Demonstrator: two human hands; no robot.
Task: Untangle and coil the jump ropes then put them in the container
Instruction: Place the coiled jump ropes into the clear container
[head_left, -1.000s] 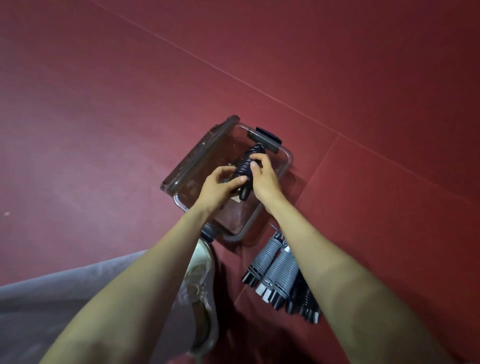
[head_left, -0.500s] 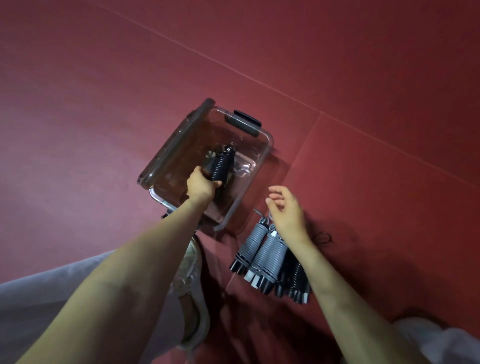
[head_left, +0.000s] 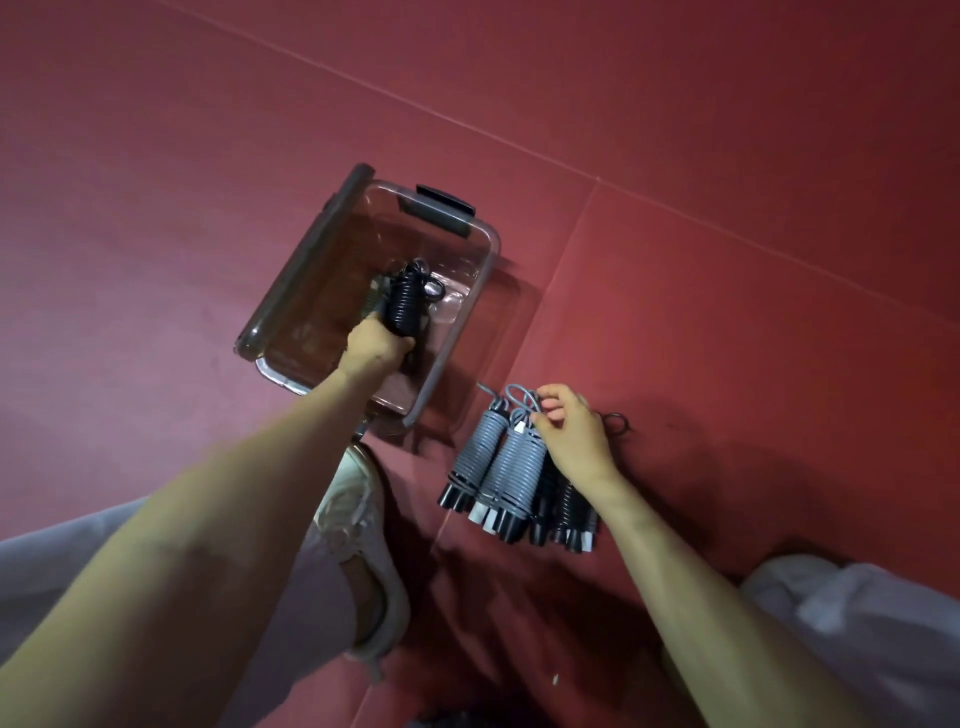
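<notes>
Handover done: right hand (head_left: 571, 434) off the black rope (head_left: 407, 304)!
Only the left hand (head_left: 376, 345) grips it, inside the container (head_left: 483, 262), mid-frame; right hand now pinches a grey rope (head_left: 514, 462) on the floor (head_left: 727, 312), lower centre.

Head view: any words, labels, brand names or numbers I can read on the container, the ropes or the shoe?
No readable text anywhere in this view.
On the clear plastic container with a dark latch: no label shows.
On the black coiled jump rope and the grey coiled jump ropes: no print; the white handle ends look blank.
On the pale shoe: too blurred to show any logo.
</notes>
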